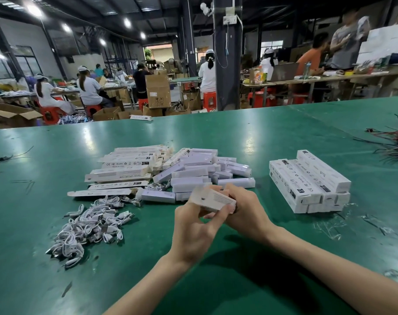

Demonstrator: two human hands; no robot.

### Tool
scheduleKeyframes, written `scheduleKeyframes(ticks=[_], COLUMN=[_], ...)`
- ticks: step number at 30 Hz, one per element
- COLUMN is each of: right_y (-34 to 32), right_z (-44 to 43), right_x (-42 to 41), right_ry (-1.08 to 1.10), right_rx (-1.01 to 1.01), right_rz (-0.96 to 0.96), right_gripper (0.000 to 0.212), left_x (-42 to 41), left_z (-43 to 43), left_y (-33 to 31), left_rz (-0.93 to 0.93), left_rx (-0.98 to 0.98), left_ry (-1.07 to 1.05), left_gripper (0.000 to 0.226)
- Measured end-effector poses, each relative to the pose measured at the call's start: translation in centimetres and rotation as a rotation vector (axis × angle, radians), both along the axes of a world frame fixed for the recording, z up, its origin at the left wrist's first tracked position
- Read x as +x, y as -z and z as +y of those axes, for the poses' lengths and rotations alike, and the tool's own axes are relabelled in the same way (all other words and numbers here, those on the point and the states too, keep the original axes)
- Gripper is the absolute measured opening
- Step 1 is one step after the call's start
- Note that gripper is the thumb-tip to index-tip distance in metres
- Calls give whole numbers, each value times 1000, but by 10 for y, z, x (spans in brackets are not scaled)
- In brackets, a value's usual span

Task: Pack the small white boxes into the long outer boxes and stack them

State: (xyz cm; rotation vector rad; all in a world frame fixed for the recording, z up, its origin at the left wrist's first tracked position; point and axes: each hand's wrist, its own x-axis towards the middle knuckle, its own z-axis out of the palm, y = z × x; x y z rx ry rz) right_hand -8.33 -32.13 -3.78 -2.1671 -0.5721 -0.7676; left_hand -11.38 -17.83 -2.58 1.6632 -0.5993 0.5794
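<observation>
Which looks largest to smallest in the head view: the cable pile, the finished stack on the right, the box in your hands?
1-2. Cable pile and finished stack: about alike, and the pile is nearer the camera, so no ranking.
3. Held box, gripped by left hand and right hand: clearly smallest.

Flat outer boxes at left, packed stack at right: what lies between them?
In the head view, a loose pile of small white boxes lies between the flat outer boxes and the packed stack.
</observation>
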Motion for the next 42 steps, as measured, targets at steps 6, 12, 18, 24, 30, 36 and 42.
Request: scheduleKeyframes(ticks=[6,12,18,24,30,36,42], right_y=[-3,-5,-6,-35,-37,-29,-29], right_z=[1,3,1,-8,-13,-5,4], right_x=[-5,-9,-5,-11,-11,-11,-13], right_ry=[-28,-6,-96,-530,-861,-700,-605], right_rx=[-30,-61,-137,339,408,546,528], right_rz=[86,-128,-228,490,1096,1032,823], right_gripper=[49,55,53,42,65,57,39], left_x=[2,-1,-1,2,6,12,22], left_z=[3,0,2,6,5,7,12], left_y=[-7,-11,-6,-3,-4,-4,-2], left_rz=[191,184,70,-37,81,152,235], left_rx=[-220,-249,-156,-53,-169,-246,-284], left_ry=[90,98,64,10,79,86,54], left_gripper=[13,19,35,65,58,52,53])
